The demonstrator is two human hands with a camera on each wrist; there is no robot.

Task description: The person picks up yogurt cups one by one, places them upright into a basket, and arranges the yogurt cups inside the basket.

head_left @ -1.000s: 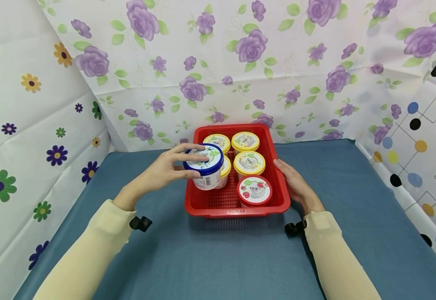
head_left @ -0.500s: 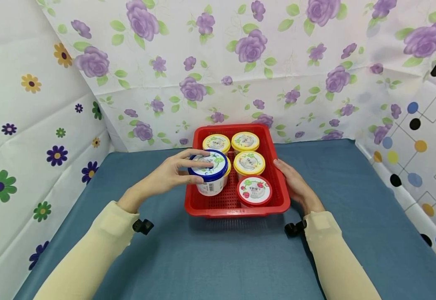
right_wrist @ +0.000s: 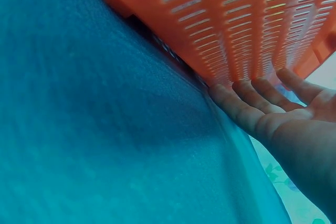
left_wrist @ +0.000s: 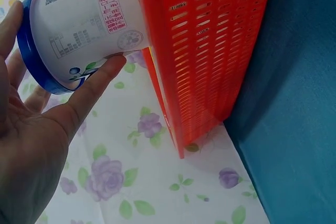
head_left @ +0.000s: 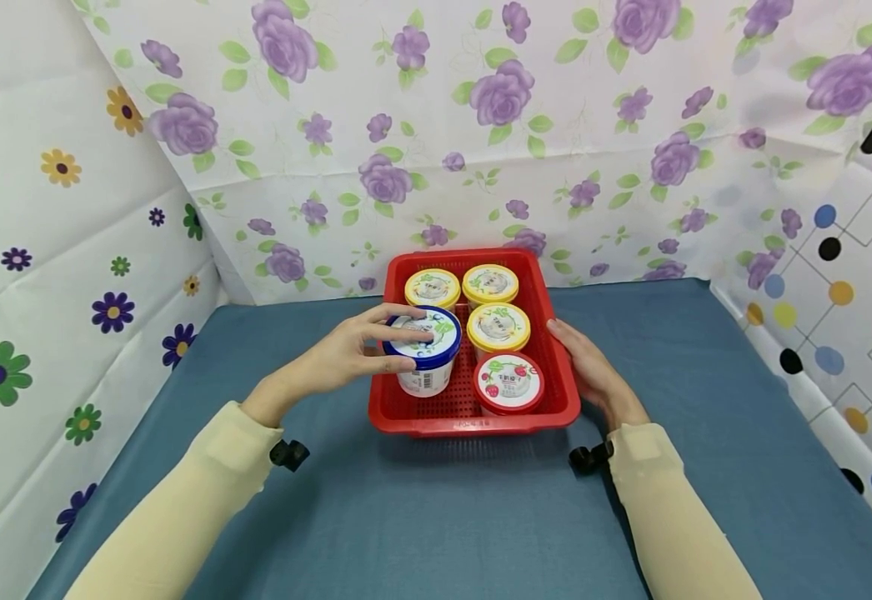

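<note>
My left hand [head_left: 342,354] grips a white paper tub with a blue lid [head_left: 436,327], fingers over the lid and thumb at its side. In the left wrist view the tub [left_wrist: 79,30] lies sideways across the picture, its base at the basket rim. It overlaps the left front part of the red plastic basket [head_left: 451,427] in the head view. My right hand [head_left: 592,367] rests against the basket's right side; in the right wrist view its extended fingers [right_wrist: 239,106] touch the slotted wall.
Inside the basket stand a red-lidded tub [head_left: 509,382] at the front right and yellow-lidded tubs [head_left: 499,327] behind. Blue-green cloth [head_left: 481,517] covers the table. A flowered sheet [head_left: 451,125] hangs close behind the basket.
My left hand has moved the blue-lidded tub right and toward me, lower over the basket, so it hides the yellow-lidded tub behind it. The right hand and basket stay put.
</note>
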